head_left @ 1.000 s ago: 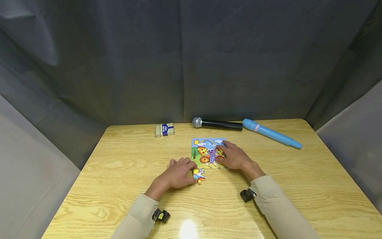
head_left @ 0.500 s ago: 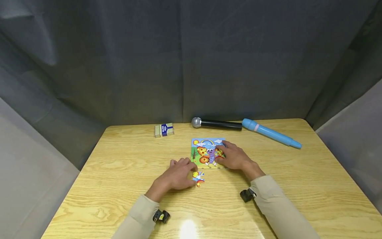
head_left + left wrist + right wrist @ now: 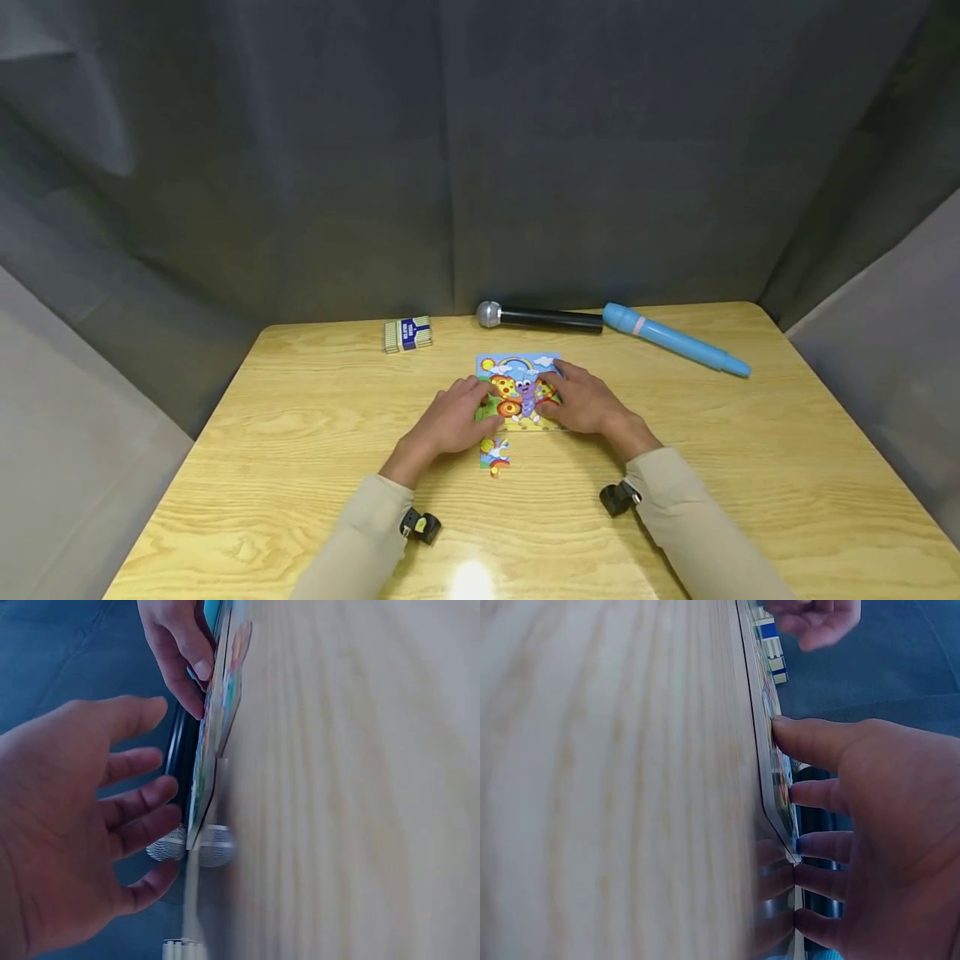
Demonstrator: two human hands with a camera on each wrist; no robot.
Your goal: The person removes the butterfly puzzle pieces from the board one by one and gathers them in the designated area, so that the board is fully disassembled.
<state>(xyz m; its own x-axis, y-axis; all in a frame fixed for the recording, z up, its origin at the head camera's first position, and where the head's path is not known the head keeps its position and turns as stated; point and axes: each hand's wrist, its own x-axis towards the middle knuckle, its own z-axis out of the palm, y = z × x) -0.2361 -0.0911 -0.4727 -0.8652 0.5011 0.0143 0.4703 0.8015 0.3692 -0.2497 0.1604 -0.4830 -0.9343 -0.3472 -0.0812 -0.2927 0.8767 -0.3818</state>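
Note:
A butterfly jigsaw puzzle (image 3: 528, 398) lies flat at mid-table. Just in front of its lower left edge is a loose puzzle piece (image 3: 494, 455) showing a sun and a cloud. My left hand (image 3: 453, 417) hovers over the puzzle's left side, fingers spread and holding nothing; the left wrist view shows its fingertips apart from the puzzle's edge. On the right side of the puzzle rests my right hand (image 3: 588, 403), with thumb and fingertips touching its surface and edge in the right wrist view. The palm covers the right part of the picture.
Behind the puzzle lie a black microphone (image 3: 551, 319) with a silver head and a blue toy microphone (image 3: 678, 342). A bundle of pale sticks (image 3: 408, 334) with a blue band sits at the back left. Dark curtain (image 3: 360, 167) stands behind the wooden table (image 3: 300, 433).
My left hand has released the loose piece and moved forward over the puzzle's left side. The piece has come slightly nearer to me. My right hand stays on the puzzle.

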